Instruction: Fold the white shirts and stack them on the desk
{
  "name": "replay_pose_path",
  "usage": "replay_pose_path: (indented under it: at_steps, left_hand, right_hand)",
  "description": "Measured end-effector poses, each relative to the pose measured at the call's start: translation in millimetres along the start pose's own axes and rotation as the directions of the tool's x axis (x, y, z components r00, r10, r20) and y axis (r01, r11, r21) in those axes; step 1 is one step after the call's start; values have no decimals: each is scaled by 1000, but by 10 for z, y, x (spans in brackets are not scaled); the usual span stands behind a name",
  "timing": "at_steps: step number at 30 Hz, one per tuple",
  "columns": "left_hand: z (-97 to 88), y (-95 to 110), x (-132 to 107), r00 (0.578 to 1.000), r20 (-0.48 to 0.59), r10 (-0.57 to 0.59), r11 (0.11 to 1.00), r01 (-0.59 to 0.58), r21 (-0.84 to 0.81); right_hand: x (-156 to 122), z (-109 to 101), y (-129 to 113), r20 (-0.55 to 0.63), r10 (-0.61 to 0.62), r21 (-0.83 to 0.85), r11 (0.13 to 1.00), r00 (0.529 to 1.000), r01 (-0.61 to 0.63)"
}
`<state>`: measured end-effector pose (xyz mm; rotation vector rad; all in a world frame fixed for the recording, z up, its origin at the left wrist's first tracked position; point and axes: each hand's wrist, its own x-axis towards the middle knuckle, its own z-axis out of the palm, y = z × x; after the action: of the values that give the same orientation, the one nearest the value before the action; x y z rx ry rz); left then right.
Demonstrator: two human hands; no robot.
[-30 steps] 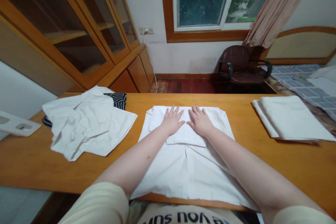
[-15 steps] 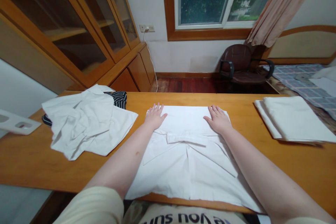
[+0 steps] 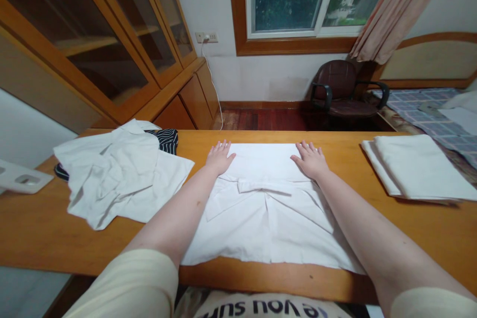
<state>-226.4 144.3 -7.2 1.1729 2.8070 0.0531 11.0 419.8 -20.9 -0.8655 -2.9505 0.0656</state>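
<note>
A white cloth garment [image 3: 266, 228] with a stitched belt-like strip across its middle lies spread on the wooden table [image 3: 283, 280] before me. Its far part is folded over into a flat, smooth band. On the far left corner of that band rests my left hand [image 3: 219, 159], palm down with the fingers spread. My right hand [image 3: 311, 160] lies flat on the far right corner in the same way, thumb pointing inward. Neither hand grips the fabric.
To the left sits a crumpled white garment [image 3: 115, 174] over a black striped cloth [image 3: 168, 140], beside a white slotted object [image 3: 26, 177]. Folded white cloths [image 3: 417, 169] are stacked on the right. Beyond the table stand a brown armchair [image 3: 337, 87] and a glass-door cabinet [image 3: 160, 84].
Both hands have slid a little away from me along with the white garment. Its near edge now lies farther in, baring more of the table's front edge.
</note>
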Motion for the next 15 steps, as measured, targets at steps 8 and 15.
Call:
replay_pose_path:
  at_steps: [8, 15]
  left_hand:
    - [52, -75, 338, 998, -62, 12, 1000, -13, -16]
    - [-92, 42, 469, 977, -208, -51, 997, 62, 47]
  right_hand:
    - [320, -10, 12, -36, -1, 34, 999, 999, 2]
    - [507, -57, -104, -128, 6, -78, 997, 992, -16]
